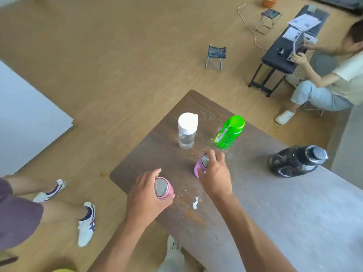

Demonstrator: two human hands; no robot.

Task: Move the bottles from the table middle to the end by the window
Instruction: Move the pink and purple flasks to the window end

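Observation:
My left hand [146, 197] grips a pink bottle [164, 188] with a steel lid near the table's left edge. A purple-pink bottle [200, 165] with a steel lid is gripped from above by my right hand [215, 176]. Beyond them stand a clear bottle [187, 133] with a white cap and a green bottle [229, 132], both upright near the table's far corner. A big dark bottle [294, 160] stands to the right, apart from both hands.
The dark wooden table [265, 203] has white smears near my hands. A person's legs in white shoes [86, 222] stand left of the table. Another person [334, 79] sits at a black bench at the far right. Two small folding stools [216, 55] stand on the floor.

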